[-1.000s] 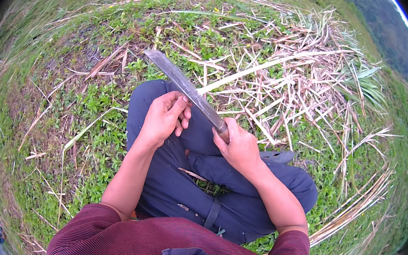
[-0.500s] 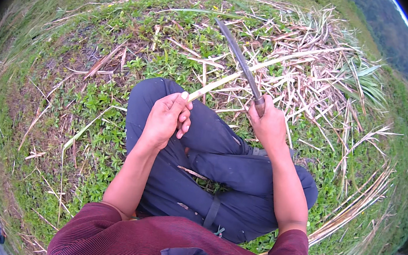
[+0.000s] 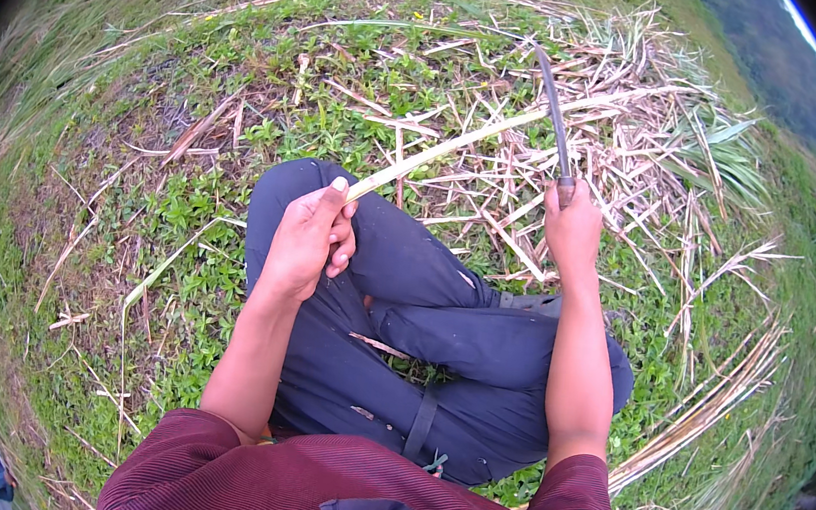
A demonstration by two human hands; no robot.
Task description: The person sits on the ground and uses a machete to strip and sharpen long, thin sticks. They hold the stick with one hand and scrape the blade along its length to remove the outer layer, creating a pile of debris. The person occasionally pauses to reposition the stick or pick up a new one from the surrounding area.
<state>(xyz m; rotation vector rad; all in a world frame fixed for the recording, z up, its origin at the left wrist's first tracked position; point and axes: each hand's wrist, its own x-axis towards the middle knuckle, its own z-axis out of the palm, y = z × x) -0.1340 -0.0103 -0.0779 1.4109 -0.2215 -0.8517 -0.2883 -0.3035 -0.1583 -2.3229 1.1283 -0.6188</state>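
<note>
My left hand (image 3: 309, 236), above my bent left knee, pinches the near end of a long pale green stalk (image 3: 429, 156). The stalk slants away to the far right, over the litter of cut pieces. In my right hand (image 3: 573, 223) is the dark handle of a machete (image 3: 557, 111), with its long, slightly curved blade pointing away from me. The blade crosses the stalk well beyond my left hand and appears to lie against it; whether it cuts in, I cannot tell.
A heap of dry stalk shavings (image 3: 631, 155) spreads at the far right, with green leaves (image 3: 726, 160) beside it. A bundle of long dry stalks (image 3: 702, 414) lies on the grass to my right. My crossed legs (image 3: 458, 341) rest on low green plants.
My right hand has moved right and slightly away, carrying the machete outward along the stalk. My left hand has shifted a little to the left with the stalk's end still pinched.
</note>
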